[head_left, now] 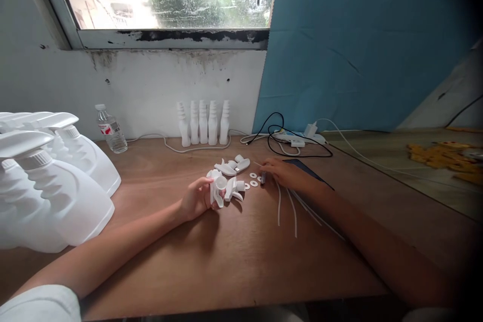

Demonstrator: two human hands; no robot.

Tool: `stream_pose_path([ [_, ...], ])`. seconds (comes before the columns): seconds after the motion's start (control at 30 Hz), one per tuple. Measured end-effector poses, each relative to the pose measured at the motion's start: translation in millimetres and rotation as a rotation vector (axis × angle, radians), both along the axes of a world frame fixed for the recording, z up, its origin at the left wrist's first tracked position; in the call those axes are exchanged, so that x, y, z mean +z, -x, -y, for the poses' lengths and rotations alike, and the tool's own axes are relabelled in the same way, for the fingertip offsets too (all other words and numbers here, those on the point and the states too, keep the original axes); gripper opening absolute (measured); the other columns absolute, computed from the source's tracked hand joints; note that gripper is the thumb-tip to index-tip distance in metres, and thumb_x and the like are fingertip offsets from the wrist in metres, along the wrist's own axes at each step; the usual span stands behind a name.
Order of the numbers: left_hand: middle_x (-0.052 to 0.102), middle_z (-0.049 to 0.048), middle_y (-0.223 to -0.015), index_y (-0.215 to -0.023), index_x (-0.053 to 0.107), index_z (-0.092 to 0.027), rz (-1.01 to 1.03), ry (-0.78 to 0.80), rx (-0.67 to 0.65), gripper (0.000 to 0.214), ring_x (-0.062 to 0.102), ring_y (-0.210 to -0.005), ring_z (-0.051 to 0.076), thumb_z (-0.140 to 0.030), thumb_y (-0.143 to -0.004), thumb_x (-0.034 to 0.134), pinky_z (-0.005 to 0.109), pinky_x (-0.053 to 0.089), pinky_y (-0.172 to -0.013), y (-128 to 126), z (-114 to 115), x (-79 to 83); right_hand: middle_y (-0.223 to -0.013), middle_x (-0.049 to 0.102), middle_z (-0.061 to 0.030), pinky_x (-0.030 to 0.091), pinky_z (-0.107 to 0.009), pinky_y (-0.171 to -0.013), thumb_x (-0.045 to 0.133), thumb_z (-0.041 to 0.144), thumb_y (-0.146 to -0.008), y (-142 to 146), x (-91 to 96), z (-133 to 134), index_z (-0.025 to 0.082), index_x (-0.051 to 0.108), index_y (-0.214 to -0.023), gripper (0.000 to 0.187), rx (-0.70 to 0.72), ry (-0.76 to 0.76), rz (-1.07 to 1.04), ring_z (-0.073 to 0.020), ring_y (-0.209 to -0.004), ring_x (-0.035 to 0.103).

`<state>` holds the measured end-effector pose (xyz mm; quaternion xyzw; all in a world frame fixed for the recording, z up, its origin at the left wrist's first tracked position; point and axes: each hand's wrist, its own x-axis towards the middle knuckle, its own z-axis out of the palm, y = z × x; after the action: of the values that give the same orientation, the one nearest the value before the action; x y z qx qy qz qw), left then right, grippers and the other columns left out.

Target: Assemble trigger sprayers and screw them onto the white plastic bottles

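Note:
My left hand (196,199) is closed round a white trigger sprayer head (218,186), its round collar turned up toward me. Just right of it, another sprayer head (234,188) lies on the table, and more white sprayer parts (231,166) are heaped behind. My right hand (281,172) is low over the table with its fingers drawn together; what they pinch is too small to make out. By its fingertips are several flat white washers (253,183) and a small grey piece (263,177). Thin white tubes (295,219) lie beneath and beside this hand.
Large white spray bottles (71,191) crowd the left side. A clear water bottle (112,131) and several slim white bottles (204,123) stand along the wall. At the back right are a power strip (298,138), black cable (279,133) and a dark flat object (307,171).

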<state>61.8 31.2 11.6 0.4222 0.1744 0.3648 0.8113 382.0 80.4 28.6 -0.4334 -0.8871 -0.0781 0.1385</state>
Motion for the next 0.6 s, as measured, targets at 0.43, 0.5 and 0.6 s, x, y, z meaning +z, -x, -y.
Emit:
stream_pose_path([
  [0.43,0.044,-0.0023,-0.057,-0.075,0.048,-0.017,-0.142,0.030,0.011,0.046,0.029,-0.044,0.006,-0.060,-0.074,0.065,0.021,0.016,-0.041,-8.3,-0.7,-0.1,-0.091,0.066,-0.0052,0.051,-0.032,-0.071,0.057,0.023,-0.090,61.8,17.3,54.8,0.021,0.045,-0.083,0.014,0.136,-0.091,-0.855,-0.0181,-0.080,0.066],
  [0.5,0.043,-0.0026,-0.054,-0.073,0.048,-0.017,-0.202,0.011,0.116,0.046,0.027,-0.043,0.006,-0.059,-0.073,0.065,0.021,0.014,-0.040,-11.6,0.9,-2.2,-0.091,0.067,-0.0040,0.053,-0.032,-0.071,0.058,0.022,-0.090,77.7,19.3,74.4,0.022,0.045,-0.083,0.014,0.218,-0.041,-0.920,-0.0182,-0.083,0.068],
  [0.6,0.041,-0.0029,-0.051,-0.070,0.047,-0.017,-0.255,-0.025,0.230,0.046,0.025,-0.040,0.005,-0.059,-0.074,0.063,0.021,0.011,-0.038,-15.1,2.4,-5.7,-0.094,0.069,-0.0040,0.055,-0.031,-0.069,0.060,0.015,-0.087,93.6,15.7,94.6,0.022,0.048,-0.085,0.014,0.393,-0.062,-0.936,-0.0183,-0.085,0.070],
])
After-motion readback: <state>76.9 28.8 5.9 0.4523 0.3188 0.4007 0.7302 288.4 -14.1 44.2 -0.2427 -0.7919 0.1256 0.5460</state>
